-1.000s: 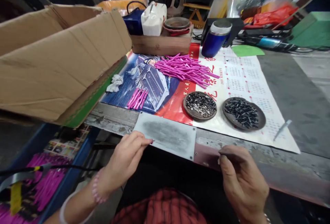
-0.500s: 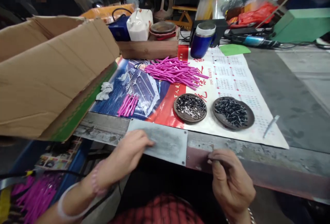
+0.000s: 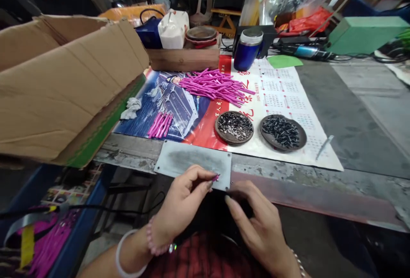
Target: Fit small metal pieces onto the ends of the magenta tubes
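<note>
My left hand (image 3: pixel 190 197) pinches a small purple piece (image 3: pixel 215 178) over the lower right part of the grey metal plate (image 3: pixel 195 160). Facing it, my right hand (image 3: pixel 256 220) is beside the plate's lower right corner, thumb and fingers slightly apart, nothing visible between them. Beyond the plate are a round dish of small metal parts (image 3: pixel 234 127) and a dish of dark pins (image 3: pixel 283 132). A short bundle of purple strips (image 3: pixel 160 124) lies on the poster at the left, and a larger purple pile (image 3: pixel 218 86) farther back.
A large cardboard box (image 3: pixel 73 94) stands at the left. Behind the poster are a wooden box (image 3: pixel 188 59), a blue mug (image 3: pixel 247 51) and a green box (image 3: pixel 365 34). A thin grey tool (image 3: pixel 324 147) lies at the right. More purple strips (image 3: pixel 56 244) sit in a bin at lower left.
My left hand has moved right and now holds a small purple piece. My right hand has moved left toward it, and its fingertips have parted. The view has shifted slightly.
</note>
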`<state>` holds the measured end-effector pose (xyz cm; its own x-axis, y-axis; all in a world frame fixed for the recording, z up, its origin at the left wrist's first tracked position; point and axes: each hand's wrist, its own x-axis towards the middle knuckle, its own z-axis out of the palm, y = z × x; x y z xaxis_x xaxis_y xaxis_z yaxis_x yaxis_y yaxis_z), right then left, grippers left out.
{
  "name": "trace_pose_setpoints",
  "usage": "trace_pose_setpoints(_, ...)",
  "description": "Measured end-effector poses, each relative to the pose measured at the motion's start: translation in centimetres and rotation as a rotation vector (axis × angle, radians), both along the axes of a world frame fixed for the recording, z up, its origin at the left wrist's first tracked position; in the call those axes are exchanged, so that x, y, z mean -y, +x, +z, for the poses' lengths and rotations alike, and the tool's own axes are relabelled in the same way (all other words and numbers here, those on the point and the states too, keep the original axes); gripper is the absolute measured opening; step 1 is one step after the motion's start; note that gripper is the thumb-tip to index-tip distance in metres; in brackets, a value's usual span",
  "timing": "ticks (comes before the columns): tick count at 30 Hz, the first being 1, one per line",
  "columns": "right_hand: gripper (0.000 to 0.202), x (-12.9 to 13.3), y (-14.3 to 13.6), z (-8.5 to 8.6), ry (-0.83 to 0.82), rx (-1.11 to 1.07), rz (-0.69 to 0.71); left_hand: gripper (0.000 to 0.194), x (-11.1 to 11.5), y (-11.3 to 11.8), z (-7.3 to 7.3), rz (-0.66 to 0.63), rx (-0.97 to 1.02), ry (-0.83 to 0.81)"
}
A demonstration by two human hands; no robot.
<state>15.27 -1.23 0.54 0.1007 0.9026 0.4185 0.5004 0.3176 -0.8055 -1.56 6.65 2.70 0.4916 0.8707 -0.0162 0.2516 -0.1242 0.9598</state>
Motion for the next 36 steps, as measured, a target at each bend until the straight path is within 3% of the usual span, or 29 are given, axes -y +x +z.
trace_pose_setpoints(3, 0.007, -0.3, -1.3, -0.1, -0.057, -0.051, 0.042, 0.009, 1.8, -0.4, 0.2, 0.139, 0.241, -0.400)
trace_pose_setpoints(8, 0.006, -0.6, -2.1, -0.4, -0.066, -0.074, 0.034, 0.010, 4.0, 0.0, -0.6, 0.225, 0.394, -0.564)
trace_pose_setpoints(15, 0.014, -0.4, -2.6, -0.1, -0.146, -0.051, 0.017, 0.026, 6.2, 1.1, -1.8, 0.246, 0.455, -0.538)
trace_pose_setpoints(21, 0.025, -0.6, -3.4, -1.0, 0.061, 0.026, -0.111, 0.021, 8.0, 1.8, -2.5, 0.305, 0.409, -0.354)
trace_pose_setpoints(27, 0.035, -0.6, -3.4, -1.0, 0.072, 0.027, -0.112, 0.021, 8.6, 1.9, -3.1, 0.280, 0.364, -0.316)
trace_pose_setpoints(29, 0.030, -0.5, -3.4, -0.7, 0.062, 0.001, -0.118, 0.020, 8.6, 1.9, -3.1, 0.295, 0.377, -0.312)
trace_pose_setpoints(32, 0.007, -0.3, -3.5, -0.8, 0.122, -0.023, -0.167, 0.019, 8.5, 1.9, -2.8, 0.330, 0.394, -0.269)
trace_pose_setpoints(36, 0.018, -0.2, -3.9, -1.7, 0.231, -0.042, -0.148, 0.018, 8.5, 1.8, -2.8, 0.343, 0.376, -0.273)
